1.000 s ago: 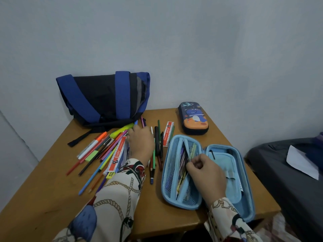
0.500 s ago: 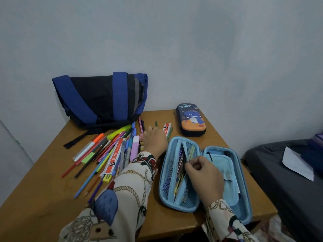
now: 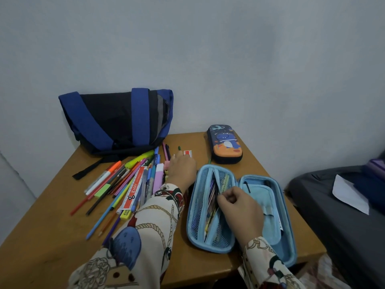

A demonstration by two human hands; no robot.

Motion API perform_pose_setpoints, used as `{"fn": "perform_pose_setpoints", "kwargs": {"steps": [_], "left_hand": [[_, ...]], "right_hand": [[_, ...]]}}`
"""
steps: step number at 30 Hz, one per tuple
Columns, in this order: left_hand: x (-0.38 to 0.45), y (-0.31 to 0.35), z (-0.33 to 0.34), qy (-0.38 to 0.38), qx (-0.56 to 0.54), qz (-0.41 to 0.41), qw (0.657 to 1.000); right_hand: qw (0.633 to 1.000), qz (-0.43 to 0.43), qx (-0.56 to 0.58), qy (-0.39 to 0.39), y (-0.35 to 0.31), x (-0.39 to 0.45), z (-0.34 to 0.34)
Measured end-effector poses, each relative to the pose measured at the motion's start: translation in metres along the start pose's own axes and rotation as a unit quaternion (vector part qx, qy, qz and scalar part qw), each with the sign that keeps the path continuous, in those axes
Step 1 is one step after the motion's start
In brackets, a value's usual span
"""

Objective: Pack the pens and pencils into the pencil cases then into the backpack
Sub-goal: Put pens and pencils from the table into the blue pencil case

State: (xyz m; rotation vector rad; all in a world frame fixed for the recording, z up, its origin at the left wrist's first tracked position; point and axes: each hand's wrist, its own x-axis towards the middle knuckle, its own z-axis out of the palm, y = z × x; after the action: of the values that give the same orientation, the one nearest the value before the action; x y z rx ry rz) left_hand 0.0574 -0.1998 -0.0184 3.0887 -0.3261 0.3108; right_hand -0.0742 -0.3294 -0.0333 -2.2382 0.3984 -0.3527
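Note:
A pile of pens, pencils and markers (image 3: 125,184) lies on the wooden table (image 3: 48,236) in front of a blue and black backpack (image 3: 116,119). My left hand (image 3: 182,170) lies just right of the pile, its fingers curled down over a few pens and pencils beside a red and white box (image 3: 188,152). An open light blue pencil case (image 3: 191,217) lies to the right with several pens in its mesh pocket. My right hand (image 3: 239,207) pinches the pocket's edge and holds it apart. A closed dark case with a dinosaur print (image 3: 226,144) sits behind.
The backpack leans against the wall at the table's back left, its black strap (image 3: 87,170) trailing forward. The open case overhangs the table's right front corner. A dark bed (image 3: 333,226) with a white paper (image 3: 348,195) stands to the right.
My left hand has slid right, from the main pile to the pens and box next to the open case. My right hand has kept its pinch on the pocket.

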Motion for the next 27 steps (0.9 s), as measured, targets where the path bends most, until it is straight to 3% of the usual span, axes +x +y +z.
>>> {"fn": "perform_pose_setpoints", "kwargs": {"steps": [3,6,17,27], "left_hand": [[0.006,-0.003,0.007,-0.013,-0.053,0.032,0.998],[0.012,-0.006,0.009,-0.088,-0.099,0.079,0.988],[0.026,-0.004,0.004,-0.149,-0.074,0.095,0.981],[0.01,0.0,0.005,-0.037,-0.137,0.015,0.99]], "right_hand": [[1.0,0.004,0.005,-0.001,0.001,0.0,0.0],[1.0,0.005,0.007,0.0,0.001,0.001,0.001],[0.997,0.031,0.071,0.016,0.003,0.002,0.001],[0.998,0.024,0.06,0.008,0.004,0.002,0.001]]}}
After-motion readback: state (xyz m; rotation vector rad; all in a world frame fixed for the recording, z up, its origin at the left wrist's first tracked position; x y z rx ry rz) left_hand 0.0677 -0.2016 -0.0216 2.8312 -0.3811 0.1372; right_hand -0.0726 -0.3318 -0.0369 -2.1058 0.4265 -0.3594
